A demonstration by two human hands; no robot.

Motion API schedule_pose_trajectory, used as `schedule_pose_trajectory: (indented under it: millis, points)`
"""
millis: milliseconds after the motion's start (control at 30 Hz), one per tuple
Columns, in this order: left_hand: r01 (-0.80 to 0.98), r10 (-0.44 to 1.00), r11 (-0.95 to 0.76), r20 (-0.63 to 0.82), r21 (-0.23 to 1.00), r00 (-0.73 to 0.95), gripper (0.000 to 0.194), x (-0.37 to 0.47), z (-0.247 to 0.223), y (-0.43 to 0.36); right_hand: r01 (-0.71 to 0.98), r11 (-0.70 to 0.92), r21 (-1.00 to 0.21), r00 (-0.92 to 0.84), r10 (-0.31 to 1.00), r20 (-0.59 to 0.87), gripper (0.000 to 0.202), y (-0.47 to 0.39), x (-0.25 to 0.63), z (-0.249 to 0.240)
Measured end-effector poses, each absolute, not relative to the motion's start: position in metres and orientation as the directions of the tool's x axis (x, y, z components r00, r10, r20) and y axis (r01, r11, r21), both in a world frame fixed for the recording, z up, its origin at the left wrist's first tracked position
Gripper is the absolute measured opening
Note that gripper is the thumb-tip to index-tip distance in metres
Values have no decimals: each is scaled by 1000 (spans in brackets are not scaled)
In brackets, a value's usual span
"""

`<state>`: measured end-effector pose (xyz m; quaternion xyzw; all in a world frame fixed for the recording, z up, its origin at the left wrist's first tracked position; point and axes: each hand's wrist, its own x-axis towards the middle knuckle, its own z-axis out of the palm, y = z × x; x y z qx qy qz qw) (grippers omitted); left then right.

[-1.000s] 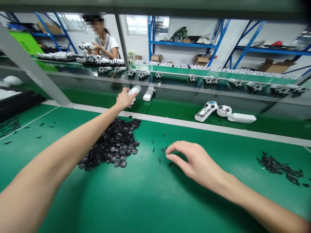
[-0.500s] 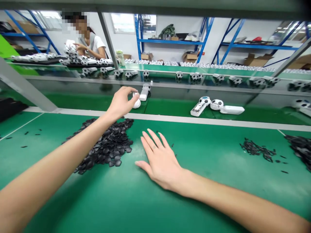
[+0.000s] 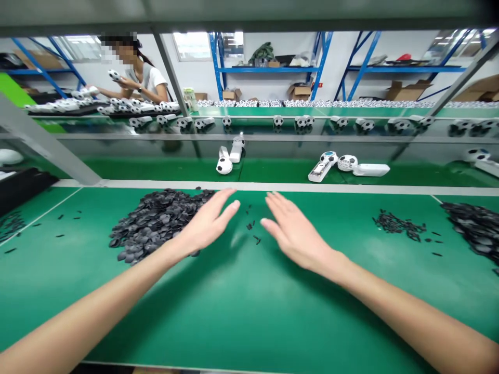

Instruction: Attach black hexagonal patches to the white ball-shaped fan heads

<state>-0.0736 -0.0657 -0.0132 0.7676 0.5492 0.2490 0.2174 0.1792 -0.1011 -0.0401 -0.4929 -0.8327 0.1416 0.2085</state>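
My left hand (image 3: 208,221) hovers by the right side of a heap of black flat pieces (image 3: 156,221), its fingers stretched out and nothing in it. Across from it, my right hand (image 3: 294,228) is held over the green worktop (image 3: 234,311), also open and bare. Between the two hands lie several tiny black parts (image 3: 251,226). Beyond the white strip, a white device with a football-patterned head (image 3: 224,162) rests beside another such device (image 3: 237,148). Two more, one with an opened handle (image 3: 323,166) and one lying sideways (image 3: 362,166), sit farther right.
Small black parts (image 3: 399,223) and a second black heap (image 3: 468,223) lie at the right. A slanted metal post (image 3: 50,140) rises at the left. Football-headed devices line the far ledge. A co-worker (image 3: 144,78) holds one at the back left.
My left hand has let go of the football-headed device and drawn back over the worktop. My right hand has moved right and lifted, uncovering tiny black parts. The co-worker's hands have moved apart.
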Motion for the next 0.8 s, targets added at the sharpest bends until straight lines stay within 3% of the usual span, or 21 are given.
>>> schedule_pose_trajectory:
  millis: [167,333,533,633,800]
  points:
    - [807,928,-304,-36,507,372,93,-27,-39,-48,743,352,-569,-185,925,331,79,-136,249,-26]
    - [774,864,-419,-55,474,501,88,-12,-45,-70,723,339,-602,-35,888,459,50,-192,301,-29]
    - [717,768,-586,-26,377,640,84,19,-55,-87,702,192,-686,192,876,442,33,-256,332,-55]
    - [650,717,-652,36,391,697,74,68,-63,-77,716,174,-676,227,858,461,30,-279,333,-62]
    - [521,664,-674,121,524,738,65,179,-69,-56,725,105,-681,338,807,484,29,-304,334,-75]
